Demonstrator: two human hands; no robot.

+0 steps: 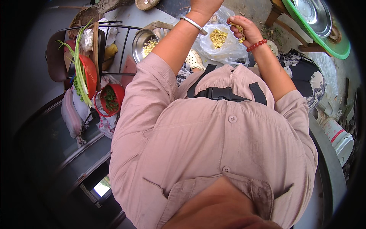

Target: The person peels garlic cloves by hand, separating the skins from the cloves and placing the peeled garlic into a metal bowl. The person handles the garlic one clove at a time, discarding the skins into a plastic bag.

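Soybean sprouts [239, 30] are pinched in the fingers of my right hand [248, 28], which wears a red bead bracelet. Below and left of that hand, a clear plastic bag [206, 47] lies open around a heap of yellow sprouts [218, 39]. My left hand [207, 5] reaches the top edge of the picture; its fingers are cut off, so what it holds is hidden. A metal bangle [192, 24] circles the left wrist. Left of my left forearm, a steel bowl [136, 47] contains more sprouts [150, 46], partly covered by the arm.
At left, a chair with black metal rails [123, 48] bears a red plastic basket [89, 74] and long green stalks [77, 61]. Nearby is a red pail [120, 96] with leafy greens. A green basket [340, 51] holding a steel basin [311, 17] stands upper right, above a white bucket [337, 134].
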